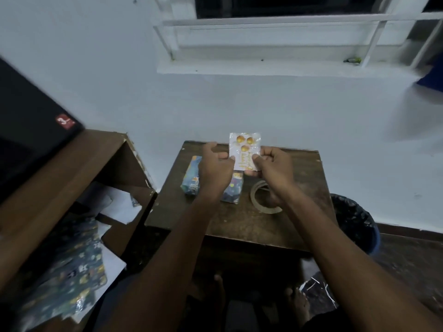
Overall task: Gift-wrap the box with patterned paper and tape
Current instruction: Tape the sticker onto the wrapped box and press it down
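Note:
A small white card [244, 147] with three orange balloons and gold writing is held upright above the small brown table [239, 224]. My left hand [215, 168] pinches its left edge and my right hand [271, 164] pinches its lower right corner. Below my hands lies the box [191, 178], wrapped in dark blue patterned paper; my left wrist hides its middle. A clear tape roll [259, 200] lies on the table to the right of the box, partly under my right forearm.
A brown shelf unit [79, 164] stands at the left, with white sheets inside and patterned wrapping paper [72, 271] on its lower part. A black case [28, 130] lies on top. A bin with a black liner [352, 219] stands right of the table. My bare feet show below.

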Motion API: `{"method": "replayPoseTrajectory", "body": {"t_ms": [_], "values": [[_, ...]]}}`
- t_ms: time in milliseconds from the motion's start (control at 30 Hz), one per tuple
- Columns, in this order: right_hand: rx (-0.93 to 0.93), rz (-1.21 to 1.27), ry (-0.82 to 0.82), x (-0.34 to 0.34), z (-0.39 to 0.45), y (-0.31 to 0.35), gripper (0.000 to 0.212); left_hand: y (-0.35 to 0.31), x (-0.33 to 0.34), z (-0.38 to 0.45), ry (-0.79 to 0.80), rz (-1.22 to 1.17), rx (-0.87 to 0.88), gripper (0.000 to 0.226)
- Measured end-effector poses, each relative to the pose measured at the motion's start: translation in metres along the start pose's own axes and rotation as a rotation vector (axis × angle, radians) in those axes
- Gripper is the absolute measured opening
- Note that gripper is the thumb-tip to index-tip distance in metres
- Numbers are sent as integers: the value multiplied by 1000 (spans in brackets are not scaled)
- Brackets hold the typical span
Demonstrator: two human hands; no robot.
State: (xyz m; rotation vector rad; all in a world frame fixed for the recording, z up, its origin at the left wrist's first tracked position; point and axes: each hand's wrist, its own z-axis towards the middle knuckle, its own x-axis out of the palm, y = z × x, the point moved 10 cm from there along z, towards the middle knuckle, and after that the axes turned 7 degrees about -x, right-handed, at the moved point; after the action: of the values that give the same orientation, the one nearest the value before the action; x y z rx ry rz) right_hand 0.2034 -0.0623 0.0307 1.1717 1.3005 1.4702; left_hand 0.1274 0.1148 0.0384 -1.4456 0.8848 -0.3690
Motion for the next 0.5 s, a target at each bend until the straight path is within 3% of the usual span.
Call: {"method": "replayPoseTrajectory", "body": {"t_ms": [133,500], "values": [[81,53,103,29,-8,-18,9,-6,-20,-9,18,96,84,37],[-46,-162,195,35,2,-20,48,-4,-36,39,206,426,189,37]]}}
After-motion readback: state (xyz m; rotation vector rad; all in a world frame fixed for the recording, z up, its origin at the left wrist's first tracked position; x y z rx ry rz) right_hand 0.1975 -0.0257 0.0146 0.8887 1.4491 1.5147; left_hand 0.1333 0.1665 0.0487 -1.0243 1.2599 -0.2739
